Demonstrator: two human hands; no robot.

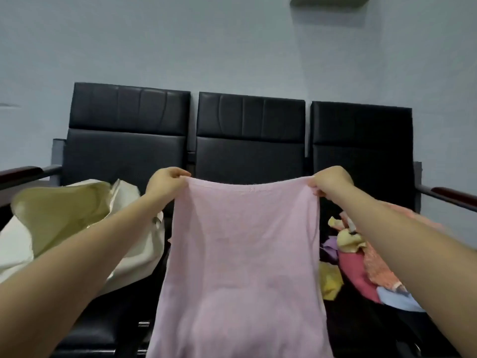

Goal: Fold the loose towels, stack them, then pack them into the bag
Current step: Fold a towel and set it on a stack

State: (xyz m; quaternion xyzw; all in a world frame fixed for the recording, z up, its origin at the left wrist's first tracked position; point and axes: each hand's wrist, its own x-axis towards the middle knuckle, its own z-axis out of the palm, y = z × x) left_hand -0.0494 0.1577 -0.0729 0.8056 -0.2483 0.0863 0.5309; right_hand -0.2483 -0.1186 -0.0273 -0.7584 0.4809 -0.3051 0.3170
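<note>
1. The pink towel (240, 267) hung nearest, spread flat between both hands, likely so it could be squared for folding.
2. The left hand (165, 182) and right hand (331, 180) each pinched a top corner.
3. The bag (77, 223) gaped below the left hand; loose towels (361, 264) lay under the right.
</note>
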